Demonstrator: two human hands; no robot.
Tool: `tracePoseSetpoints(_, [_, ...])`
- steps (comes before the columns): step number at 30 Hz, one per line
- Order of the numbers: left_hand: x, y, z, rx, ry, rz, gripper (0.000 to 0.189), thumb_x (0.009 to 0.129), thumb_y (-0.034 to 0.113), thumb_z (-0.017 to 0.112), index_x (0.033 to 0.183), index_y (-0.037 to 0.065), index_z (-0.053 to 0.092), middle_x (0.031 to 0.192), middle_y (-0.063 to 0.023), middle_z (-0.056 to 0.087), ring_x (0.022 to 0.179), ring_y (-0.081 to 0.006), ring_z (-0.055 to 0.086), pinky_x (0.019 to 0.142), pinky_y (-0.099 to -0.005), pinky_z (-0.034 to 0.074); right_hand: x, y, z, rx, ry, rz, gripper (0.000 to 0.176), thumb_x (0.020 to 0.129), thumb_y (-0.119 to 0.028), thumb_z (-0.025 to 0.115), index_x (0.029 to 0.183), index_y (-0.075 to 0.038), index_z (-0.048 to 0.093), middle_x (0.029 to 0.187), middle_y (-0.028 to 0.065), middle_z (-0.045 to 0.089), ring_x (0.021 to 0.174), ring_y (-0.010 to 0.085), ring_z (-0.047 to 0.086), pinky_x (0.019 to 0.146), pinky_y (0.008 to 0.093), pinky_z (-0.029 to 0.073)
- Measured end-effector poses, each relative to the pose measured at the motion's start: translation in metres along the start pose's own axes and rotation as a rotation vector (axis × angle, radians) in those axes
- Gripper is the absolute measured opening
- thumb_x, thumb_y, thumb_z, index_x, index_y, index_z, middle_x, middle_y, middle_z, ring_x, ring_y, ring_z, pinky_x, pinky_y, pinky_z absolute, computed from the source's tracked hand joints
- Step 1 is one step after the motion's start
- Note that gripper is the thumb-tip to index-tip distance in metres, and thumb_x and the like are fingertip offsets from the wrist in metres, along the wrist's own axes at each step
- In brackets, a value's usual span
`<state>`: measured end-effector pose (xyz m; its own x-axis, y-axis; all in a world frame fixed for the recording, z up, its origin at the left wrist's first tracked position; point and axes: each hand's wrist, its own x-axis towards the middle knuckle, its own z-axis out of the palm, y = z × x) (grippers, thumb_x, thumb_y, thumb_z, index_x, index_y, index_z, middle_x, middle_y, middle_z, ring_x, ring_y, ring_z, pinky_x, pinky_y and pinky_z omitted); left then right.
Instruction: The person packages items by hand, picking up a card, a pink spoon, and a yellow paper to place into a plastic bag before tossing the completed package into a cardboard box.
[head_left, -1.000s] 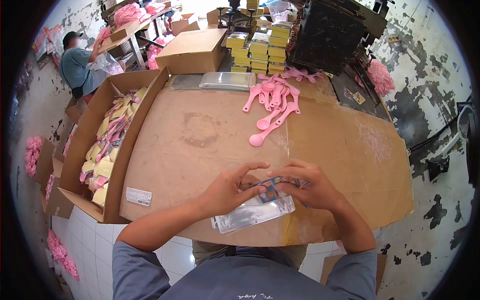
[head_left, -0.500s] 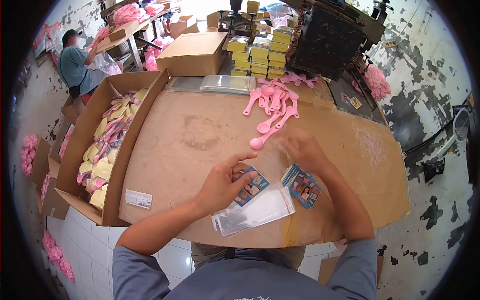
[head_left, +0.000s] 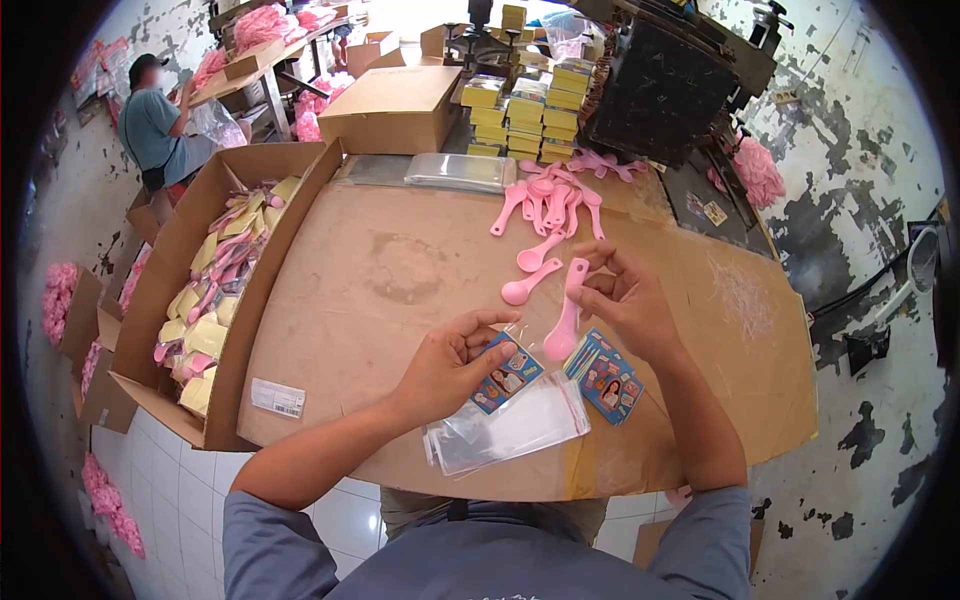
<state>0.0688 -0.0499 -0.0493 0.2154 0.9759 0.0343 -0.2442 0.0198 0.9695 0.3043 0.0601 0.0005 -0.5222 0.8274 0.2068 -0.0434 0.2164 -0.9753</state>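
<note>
My right hand (head_left: 622, 297) holds a pink plastic spoon (head_left: 565, 318) by its handle, bowl end down, just above the cardboard tabletop (head_left: 400, 270). My left hand (head_left: 450, 365) pinches a clear bag with a printed card (head_left: 505, 375) in it, the spoon's bowl right at the bag's mouth. A stack of printed cards (head_left: 605, 377) lies under my right wrist. A pile of empty clear bags (head_left: 515, 425) lies near the table's front edge. More pink spoons (head_left: 548, 205) are heaped further back, one loose spoon (head_left: 528, 283) nearer.
A large open carton (head_left: 190, 290) on the left holds packed spoons. At the back stand a flat clear-bag pack (head_left: 458, 172), a closed box (head_left: 398, 105), stacked yellow boxes (head_left: 525, 115) and a dark machine (head_left: 665, 85). Another person (head_left: 155, 125) works far left.
My right hand left the card stack, reached to the spoon pile and came back holding one pink spoon. My left hand stayed on the bag with the card.
</note>
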Motion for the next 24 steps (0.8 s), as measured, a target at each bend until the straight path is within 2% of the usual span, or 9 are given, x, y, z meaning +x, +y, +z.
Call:
tracePoseSetpoints(3, [-0.001,-0.001,0.003,0.026,-0.018,-0.029,0.039,0.103,0.008,0.063,0.140,-0.003,0.054,0.108,-0.0087,0.073,0.095,-0.0094,0.070,0.080,-0.0242,0.059,-0.008,-0.021,0.020,0.040,0.136,-0.092,0.043,0.093,-0.001,0.074,0.131,0.001,0.054,0.106,0.0045,0.061,0.086,0.0106,0.069,0.066,0.0242,0.057])
tracePoseSetpoints(6, [-0.003,-0.002,0.003,0.032,-0.028,-0.050,0.037,0.104,0.010,0.064,0.138,-0.004,0.057,0.112,-0.0092,0.074,0.098,-0.0094,0.070,0.082,-0.0244,0.058,-0.011,-0.017,0.024,-0.048,0.158,-0.148,0.044,0.092,0.000,0.074,0.132,0.000,0.054,0.109,0.0063,0.060,0.090,0.0118,0.071,0.068,0.0238,0.059])
tracePoseSetpoints(9, [-0.004,-0.002,0.002,0.046,-0.042,-0.065,0.035,0.105,0.012,0.063,0.135,-0.005,0.059,0.114,-0.0095,0.074,0.099,-0.0094,0.070,0.083,-0.0243,0.058,-0.016,-0.018,0.029,-0.072,0.067,-0.067,0.045,0.092,0.003,0.073,0.132,0.002,0.053,0.116,0.0071,0.058,0.090,0.0132,0.071,0.074,0.0261,0.060])
tracePoseSetpoints(12, [-0.004,-0.003,0.002,0.037,-0.039,-0.042,0.034,0.105,0.014,0.062,0.134,-0.004,0.061,0.112,-0.0084,0.074,0.097,-0.0084,0.069,0.083,-0.0237,0.058,-0.021,-0.011,0.042,-0.024,0.157,-0.196,0.043,0.092,0.003,0.074,0.130,0.002,0.054,0.118,0.0091,0.060,0.089,0.0121,0.070,0.074,0.0237,0.059])
tracePoseSetpoints(15, [-0.002,-0.003,0.001,0.002,-0.034,-0.041,0.034,0.106,0.016,0.061,0.134,-0.003,0.061,0.108,-0.0073,0.075,0.095,-0.0073,0.069,0.082,-0.0237,0.057,-0.034,0.000,0.052,-0.002,0.120,-0.160,0.041,0.095,-0.001,0.072,0.131,0.001,0.053,0.122,0.0113,0.061,0.099,0.0158,0.069,0.082,0.0288,0.057])
tracePoseSetpoints(17, [-0.004,0.007,-0.001,-0.017,-0.053,-0.096,0.035,0.106,0.017,0.061,0.136,-0.002,0.060,0.109,-0.0098,0.075,0.095,-0.0100,0.070,0.085,-0.0255,0.057,-0.034,0.006,0.037,-0.361,-0.051,-0.345,0.037,0.097,-0.004,0.070,0.131,0.000,0.056,0.122,0.0106,0.063,0.110,0.0192,0.067,0.091,0.0343,0.054])
tracePoseSetpoints(19, [-0.002,0.008,-0.005,0.019,-0.069,-0.088,0.034,0.107,0.018,0.060,0.135,-0.001,0.060,0.108,-0.0105,0.075,0.095,-0.0104,0.070,0.084,-0.0264,0.057,-0.030,0.003,0.029,-0.420,-0.158,-0.370,0.032,0.098,-0.006,0.068,0.129,0.000,0.060,0.122,0.0104,0.064,0.118,0.0212,0.063,0.097,0.0379,0.051])
tracePoseSetpoints(22, [-0.003,0.006,-0.006,-0.015,-0.110,-0.080,0.034,0.107,0.020,0.060,0.135,0.000,0.060,0.106,-0.0103,0.076,0.094,-0.0112,0.071,0.083,-0.0274,0.057,-0.024,-0.016,0.032,-0.159,-0.194,-0.230,0.021,0.097,-0.006,0.067,0.117,-0.002,0.068,0.122,0.0111,0.065,0.124,0.0226,0.059,0.100,0.0390,0.048])
tracePoseSetpoints(24, [-0.003,0.004,-0.007,-0.043,-0.155,-0.089,0.035,0.107,0.021,0.060,0.135,0.000,0.059,0.107,-0.0099,0.075,0.096,-0.0123,0.071,0.085,-0.0286,0.056,-0.022,-0.031,0.039,-0.187,-0.228,-0.260,0.016,0.094,-0.003,0.068,0.109,-0.005,0.072,0.121,0.0112,0.066,0.123,0.0242,0.060,0.101,0.0385,0.048])
